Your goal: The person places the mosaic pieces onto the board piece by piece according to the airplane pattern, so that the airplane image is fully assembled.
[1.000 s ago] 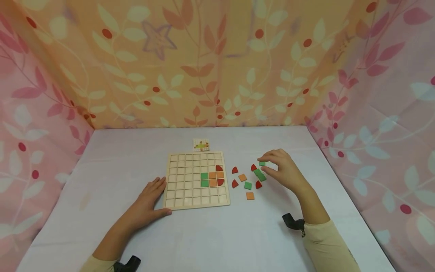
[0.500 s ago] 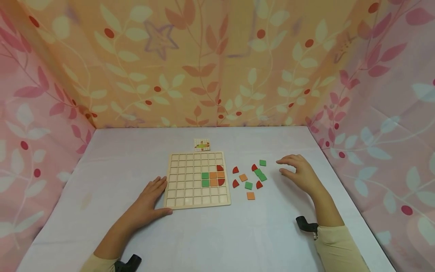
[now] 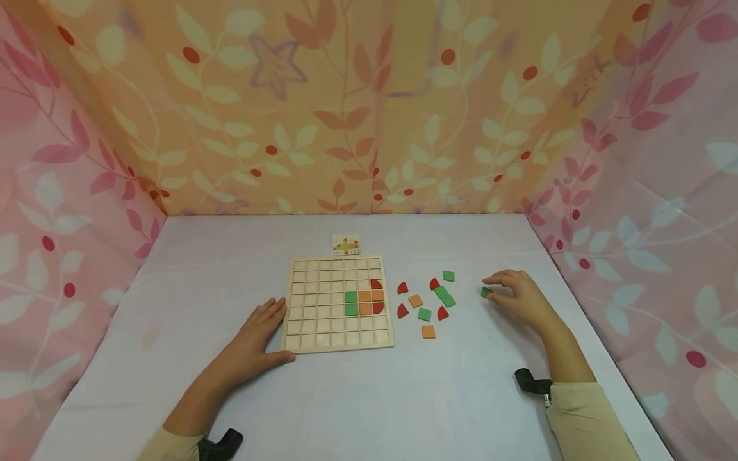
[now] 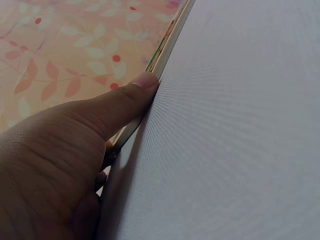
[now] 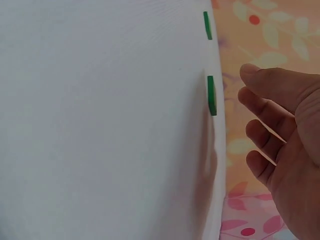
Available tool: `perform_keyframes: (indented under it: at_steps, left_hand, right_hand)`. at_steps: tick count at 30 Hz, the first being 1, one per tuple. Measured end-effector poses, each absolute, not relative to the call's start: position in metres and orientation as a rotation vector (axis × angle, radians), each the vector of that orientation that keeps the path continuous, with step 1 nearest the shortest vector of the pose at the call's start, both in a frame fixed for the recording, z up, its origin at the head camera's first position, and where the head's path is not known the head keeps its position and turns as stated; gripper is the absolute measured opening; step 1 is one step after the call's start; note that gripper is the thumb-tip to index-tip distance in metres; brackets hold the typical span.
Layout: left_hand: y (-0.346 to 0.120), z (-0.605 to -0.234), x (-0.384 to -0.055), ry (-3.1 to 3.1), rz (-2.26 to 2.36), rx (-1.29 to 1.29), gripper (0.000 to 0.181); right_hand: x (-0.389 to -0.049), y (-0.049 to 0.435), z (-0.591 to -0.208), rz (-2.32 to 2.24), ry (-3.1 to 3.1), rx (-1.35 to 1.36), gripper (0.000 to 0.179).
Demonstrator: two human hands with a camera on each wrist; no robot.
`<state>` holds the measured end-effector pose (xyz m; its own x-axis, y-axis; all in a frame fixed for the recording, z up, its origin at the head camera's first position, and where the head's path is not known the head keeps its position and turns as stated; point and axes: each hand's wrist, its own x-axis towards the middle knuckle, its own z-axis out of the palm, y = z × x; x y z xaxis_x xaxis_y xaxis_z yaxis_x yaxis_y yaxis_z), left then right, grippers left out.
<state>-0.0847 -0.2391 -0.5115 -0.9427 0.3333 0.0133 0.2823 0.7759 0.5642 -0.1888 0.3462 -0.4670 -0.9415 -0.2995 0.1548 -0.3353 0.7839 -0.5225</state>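
A square wooden grid board [image 3: 323,325] lies on the white table. In it sit two green squares [image 3: 352,303], several orange squares [image 3: 365,303] and two red quarter-circle pieces [image 3: 376,284]. My left hand [image 3: 254,342] rests at the board's near left corner, fingers along the left side and thumb [image 4: 142,82] touching the near edge. To the right, my right hand [image 3: 521,301] hovers, thumb and fingers spread apart. Just beyond its fingertips is a green square tile [image 3: 486,292]; the right wrist view shows a gap between this tile [image 5: 212,95] and the fingers.
Loose pieces lie right of the board: red quarter-circles [image 3: 402,311], orange squares [image 3: 428,331] and green squares [image 3: 448,276]. Behind the board is a small pattern card [image 3: 346,245]. Floral cloth [image 3: 369,115] walls the table's back and sides.
My right hand has left a green square at the far end of the loose pieces and moved right and slightly nearer. Another green square now shows by its fingertips. My left hand stays put.
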Motion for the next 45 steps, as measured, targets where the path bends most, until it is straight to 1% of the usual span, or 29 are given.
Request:
perform_keyframes:
  at_steps: [11,26,45]
  left_hand:
    - [-0.239,-0.511,-0.086,2.88,0.89,0.503,0.111]
    - [-0.239,-0.511,-0.084,2.896,0.904,0.512,0.11]
    - [-0.24,-0.513,-0.085,2.893,0.898,0.513,0.11]
  right_hand:
    - [-0.193,0.352,-0.477,0.829,-2.956,0.523,0.035]
    - [-0.196,0.357,-0.481,0.793,-2.992,0.561,0.032]
    - [-0.203,0.357,-0.487,0.744,-3.026,0.487,0.028]
